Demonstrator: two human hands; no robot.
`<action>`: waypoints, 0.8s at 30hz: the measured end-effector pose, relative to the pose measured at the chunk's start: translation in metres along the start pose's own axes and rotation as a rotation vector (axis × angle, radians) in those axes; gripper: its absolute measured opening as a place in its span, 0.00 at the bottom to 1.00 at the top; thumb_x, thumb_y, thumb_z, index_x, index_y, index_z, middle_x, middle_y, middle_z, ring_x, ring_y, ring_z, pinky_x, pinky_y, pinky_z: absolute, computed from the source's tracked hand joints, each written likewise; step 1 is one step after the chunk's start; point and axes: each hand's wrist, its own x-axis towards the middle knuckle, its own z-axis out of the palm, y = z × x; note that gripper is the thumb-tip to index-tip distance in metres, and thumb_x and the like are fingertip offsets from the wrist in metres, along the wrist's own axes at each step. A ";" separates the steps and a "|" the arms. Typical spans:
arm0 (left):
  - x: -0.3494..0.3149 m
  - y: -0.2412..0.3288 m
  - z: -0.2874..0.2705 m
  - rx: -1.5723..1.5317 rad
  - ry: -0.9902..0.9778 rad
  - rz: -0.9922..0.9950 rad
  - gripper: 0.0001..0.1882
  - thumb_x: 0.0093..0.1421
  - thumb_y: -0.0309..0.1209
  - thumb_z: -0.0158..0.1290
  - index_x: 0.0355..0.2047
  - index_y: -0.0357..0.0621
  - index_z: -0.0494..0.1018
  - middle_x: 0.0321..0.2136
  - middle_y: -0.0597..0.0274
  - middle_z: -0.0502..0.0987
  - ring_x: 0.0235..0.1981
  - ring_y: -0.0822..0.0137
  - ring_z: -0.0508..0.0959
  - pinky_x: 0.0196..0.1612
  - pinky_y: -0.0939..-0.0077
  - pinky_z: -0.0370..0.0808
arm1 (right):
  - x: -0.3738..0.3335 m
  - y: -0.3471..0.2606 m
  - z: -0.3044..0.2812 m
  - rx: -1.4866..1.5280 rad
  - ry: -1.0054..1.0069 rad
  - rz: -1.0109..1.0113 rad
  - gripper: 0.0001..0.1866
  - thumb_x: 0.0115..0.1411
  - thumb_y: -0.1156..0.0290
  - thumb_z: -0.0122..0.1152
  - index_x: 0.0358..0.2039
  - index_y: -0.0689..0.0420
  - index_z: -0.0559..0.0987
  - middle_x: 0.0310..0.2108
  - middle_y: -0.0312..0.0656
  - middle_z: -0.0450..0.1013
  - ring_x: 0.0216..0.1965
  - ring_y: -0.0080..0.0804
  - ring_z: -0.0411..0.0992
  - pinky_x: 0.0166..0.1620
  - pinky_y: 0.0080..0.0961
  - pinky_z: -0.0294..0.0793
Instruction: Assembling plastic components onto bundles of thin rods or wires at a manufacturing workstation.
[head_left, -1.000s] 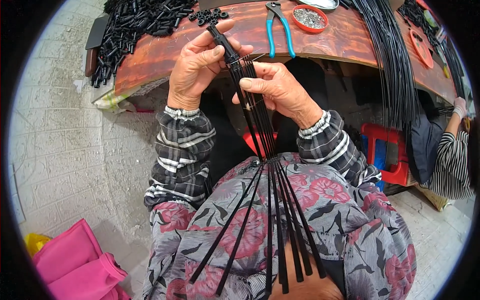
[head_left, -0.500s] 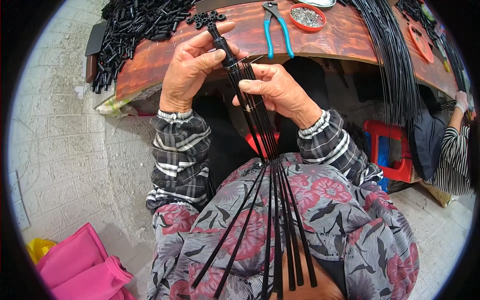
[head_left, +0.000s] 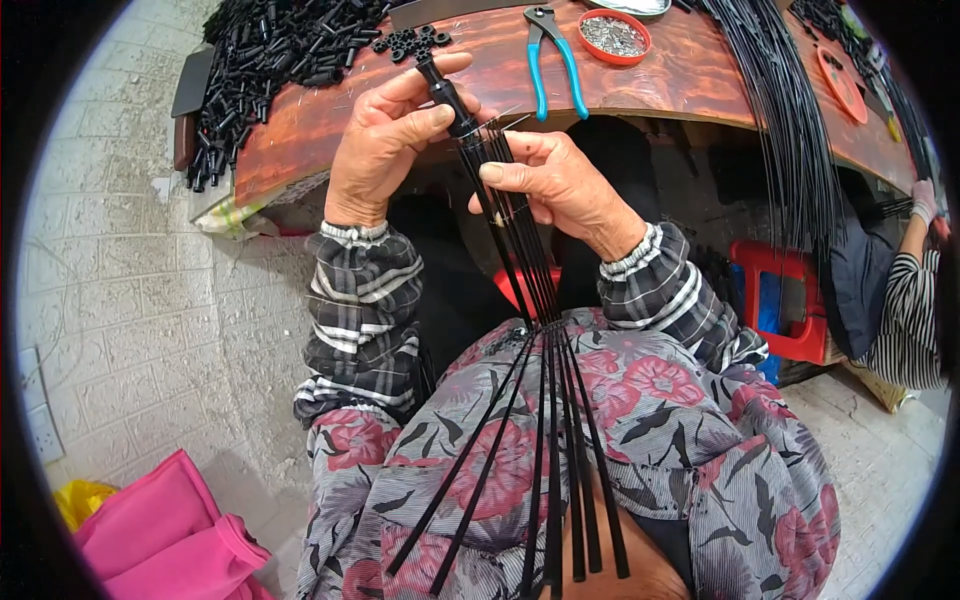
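Observation:
My left hand (head_left: 378,135) is closed round a black tubular umbrella runner (head_left: 443,90), thumb on its near side. Thin black umbrella ribs (head_left: 523,255) hang from the runner's lower end toward my lap, bunched at first, then fanning out below a joint band. My right hand (head_left: 565,185) pinches the ribs just below the runner, thumb in front and fingers partly hidden behind. A short thin wire end (head_left: 518,121) sticks out between the two hands. The runner is tilted, its top end leaning up and left.
Ahead, a wooden table (head_left: 690,85) bears pliers with blue handles (head_left: 556,65), a red dish of small metal pieces (head_left: 614,38), heaped black tubes (head_left: 290,45) and round black parts (head_left: 410,42). Long black ribs (head_left: 790,130) overhang its edge. At right are a red stool (head_left: 790,330) and a co-worker's striped sleeve (head_left: 908,310).
Both hands keep the same grip on the runner and ribs. The whole view has shifted very slightly; nothing else visibly differs.

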 end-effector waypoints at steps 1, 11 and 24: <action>0.000 0.004 -0.001 0.038 -0.024 -0.014 0.24 0.52 0.27 0.52 0.50 0.38 0.62 0.32 0.60 0.74 0.35 0.67 0.75 0.40 0.75 0.74 | 0.000 0.000 0.001 0.000 0.000 -0.002 0.15 0.53 0.64 0.57 0.36 0.60 0.71 0.24 0.40 0.74 0.15 0.12 0.66 0.11 0.04 0.54; -0.002 -0.004 -0.003 -0.146 -0.064 0.053 0.25 0.51 0.25 0.51 0.50 0.35 0.60 0.33 0.58 0.73 0.40 0.60 0.75 0.41 0.71 0.73 | -0.003 -0.005 0.005 -0.015 -0.009 0.002 0.16 0.52 0.65 0.58 0.39 0.60 0.72 0.22 0.39 0.74 0.14 0.11 0.65 0.11 0.04 0.53; -0.004 0.005 0.005 -0.042 0.035 -0.071 0.28 0.52 0.24 0.49 0.54 0.40 0.56 0.32 0.59 0.73 0.35 0.67 0.75 0.41 0.75 0.72 | -0.001 -0.002 0.002 0.010 0.005 -0.001 0.15 0.53 0.66 0.57 0.39 0.61 0.72 0.21 0.39 0.74 0.13 0.11 0.65 0.11 0.04 0.53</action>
